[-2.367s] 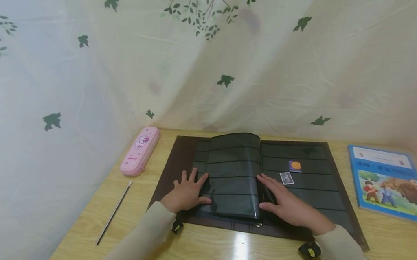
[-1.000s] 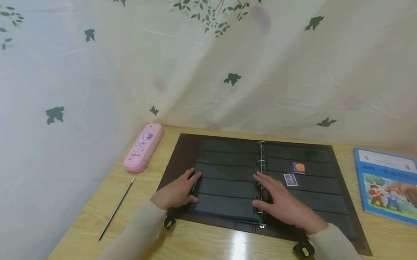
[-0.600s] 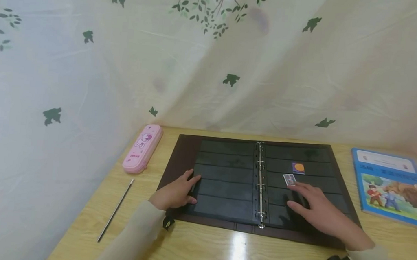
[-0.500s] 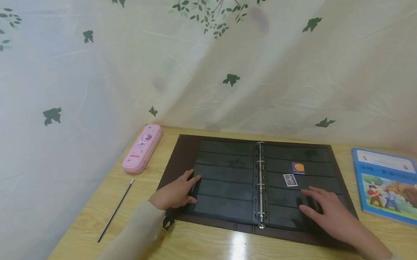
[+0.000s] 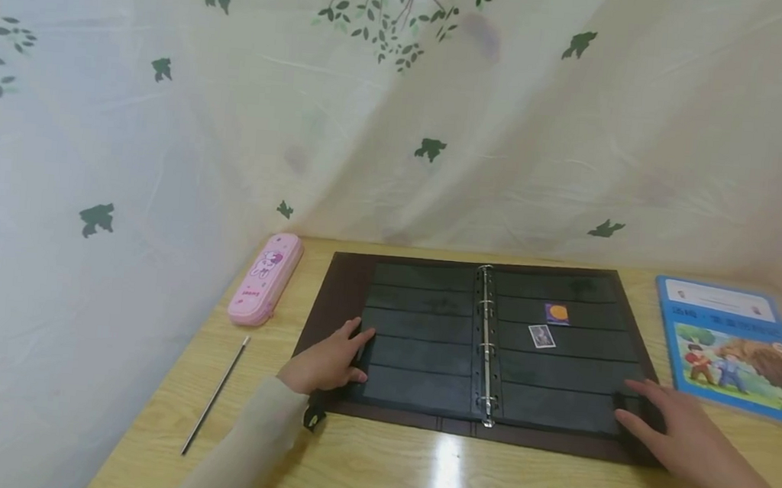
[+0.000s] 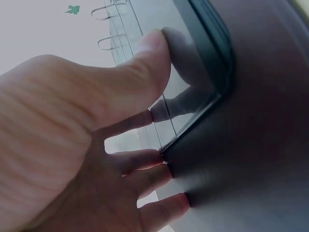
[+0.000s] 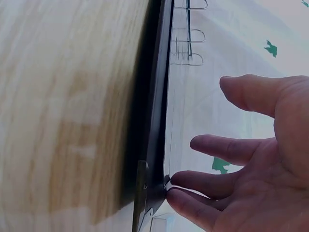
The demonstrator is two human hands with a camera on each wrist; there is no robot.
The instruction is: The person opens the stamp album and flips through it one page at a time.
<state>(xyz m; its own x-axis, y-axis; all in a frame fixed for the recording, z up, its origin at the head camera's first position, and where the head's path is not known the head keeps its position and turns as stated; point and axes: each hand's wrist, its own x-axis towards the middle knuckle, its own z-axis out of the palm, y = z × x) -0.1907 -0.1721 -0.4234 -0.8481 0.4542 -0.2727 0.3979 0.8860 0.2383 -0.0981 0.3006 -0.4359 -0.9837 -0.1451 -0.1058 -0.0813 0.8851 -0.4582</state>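
A dark brown ring binder (image 5: 340, 301) lies spread wide on the table, with black strip-pocket pages on both sides of its metal rings (image 5: 487, 336). On the right page sit a purple stamp (image 5: 557, 313) with an orange disc and, just below it, a grey white-edged stamp (image 5: 541, 336). My left hand (image 5: 324, 360) rests at the left page's outer edge; in the left wrist view its thumb (image 6: 149, 63) lies over the clear page and the other fingers touch the cover. My right hand (image 5: 682, 435) is by the right cover's edge, fingers loosely spread and holding nothing.
A pink pencil case (image 5: 265, 280) and a thin silver rod with a pale tip (image 5: 215, 396) lie left of the binder. To the right is a blue picture-cover book (image 5: 737, 348). A leaf-and-bird patterned curtain (image 5: 370, 158) hangs behind the table.
The raised black page has come down flat onto the left side, baring the rings. My right hand has moved from the rings, past the grey stamp, to the binder's right edge.
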